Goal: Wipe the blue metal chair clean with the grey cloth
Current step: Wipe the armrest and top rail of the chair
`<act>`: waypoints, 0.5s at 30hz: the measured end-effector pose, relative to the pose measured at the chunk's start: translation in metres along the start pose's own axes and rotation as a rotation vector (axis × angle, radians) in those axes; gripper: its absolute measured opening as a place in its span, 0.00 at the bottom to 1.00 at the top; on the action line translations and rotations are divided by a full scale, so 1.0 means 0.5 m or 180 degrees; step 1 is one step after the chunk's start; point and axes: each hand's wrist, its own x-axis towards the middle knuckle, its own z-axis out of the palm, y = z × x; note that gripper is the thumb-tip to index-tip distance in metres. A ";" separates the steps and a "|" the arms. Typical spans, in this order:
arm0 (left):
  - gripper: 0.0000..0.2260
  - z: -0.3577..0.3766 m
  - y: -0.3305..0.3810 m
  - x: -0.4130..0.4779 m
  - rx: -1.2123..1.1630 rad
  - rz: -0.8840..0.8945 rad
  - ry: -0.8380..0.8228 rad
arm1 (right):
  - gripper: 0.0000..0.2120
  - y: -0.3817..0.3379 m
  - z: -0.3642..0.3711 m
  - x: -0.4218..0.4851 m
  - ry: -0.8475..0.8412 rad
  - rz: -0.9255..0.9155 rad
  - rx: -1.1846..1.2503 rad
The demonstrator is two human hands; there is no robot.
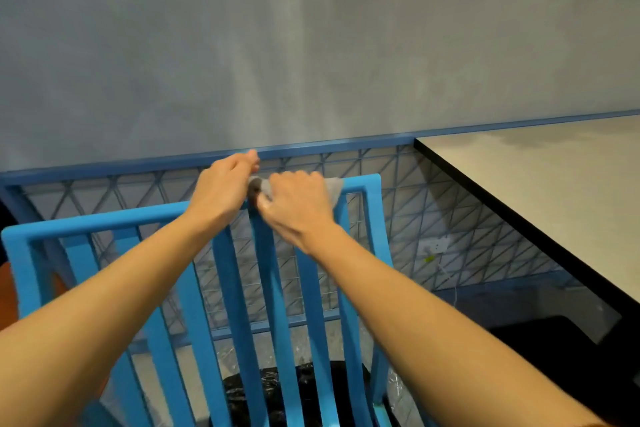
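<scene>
The blue metal chair (104, 218) fills the lower middle of the head view, its slatted back towards me. The grey cloth (334, 185) is draped over the top rail near its right end. My right hand (298, 208) lies on the cloth with fingers curled over it, holding it against the rail. My left hand (221, 191) grips the top rail just left of the cloth, its fingertips over the far side. Most of the cloth is hidden under my right hand.
A blue wire-mesh partition (450, 204) with a blue top bar runs behind the chair below a grey wall. A pale table with a black edge (536, 184) stands at the right. A wall socket (433, 246) sits behind the mesh. Black plastic (304, 388) shows through the slats.
</scene>
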 end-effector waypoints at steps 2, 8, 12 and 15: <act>0.19 -0.018 -0.026 -0.016 0.0444 0.0053 0.0263 | 0.23 -0.045 0.000 0.026 -0.0151 -0.0098 0.0042; 0.18 -0.001 -0.065 -0.070 0.0589 0.0400 0.0553 | 0.19 0.020 -0.009 0.022 -0.0239 -0.0893 0.0116; 0.18 -0.001 -0.075 -0.067 0.0884 0.0648 0.0578 | 0.15 0.178 -0.013 -0.023 -0.0006 -0.0706 0.0312; 0.19 0.003 -0.084 -0.074 0.1002 0.0940 0.0618 | 0.09 0.274 -0.008 -0.080 0.0215 -0.0074 0.0459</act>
